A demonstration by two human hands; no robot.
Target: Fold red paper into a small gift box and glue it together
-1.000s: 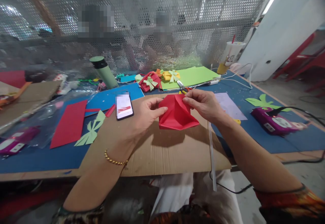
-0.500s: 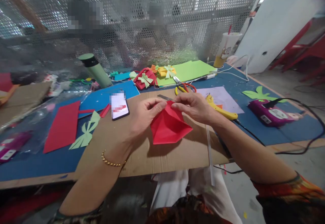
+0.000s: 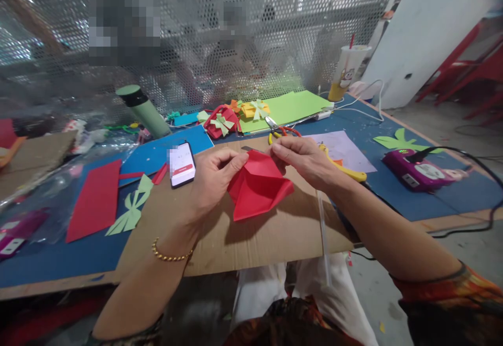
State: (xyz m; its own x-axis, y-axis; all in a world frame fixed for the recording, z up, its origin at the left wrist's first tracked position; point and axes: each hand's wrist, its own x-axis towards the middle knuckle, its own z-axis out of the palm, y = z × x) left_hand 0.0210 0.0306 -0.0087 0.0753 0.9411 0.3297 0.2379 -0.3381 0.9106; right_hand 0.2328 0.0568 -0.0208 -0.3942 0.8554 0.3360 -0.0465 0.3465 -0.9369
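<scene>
1. A blue tabletop (image 3: 448, 199) fills this side of the room, a brown cardboard sheet (image 3: 212, 254) lying at its near edge.
2. Nearest me, a clear plastic strip (image 3: 324, 241) juts past the front of the cardboard sheet, towards its right end.
3. Just above the middle of the cardboard sheet is the red folded paper (image 3: 259, 185), creased, its near side gaping. The left hand (image 3: 214, 178) pinches its upper left edge between thumb and fingers. The right hand (image 3: 304, 160) has its thumb and bent fingers at the upper right corner; whether they grip it, I cannot tell.
4. To my eye, the step in hand is shaping or adjusting the folds. The next move seems to call for a steady left pinch and a light right touch, so that the creases stay crisp.
5. Left of the cardboard sheet lie a pale green paper bow (image 3: 131, 207) and a flat red sheet (image 3: 95, 199); at its far left corner, a lit smartphone (image 3: 182, 164).
6. Right of it, what looks like a yellow glue gun (image 3: 348, 170); farther right, a purple device (image 3: 416, 170) with a cable.
7. Beyond it, a red paper piece with a green bow (image 3: 223, 120), lime-green sheets (image 3: 293, 105), then a perforated screen (image 3: 188, 32).
</scene>
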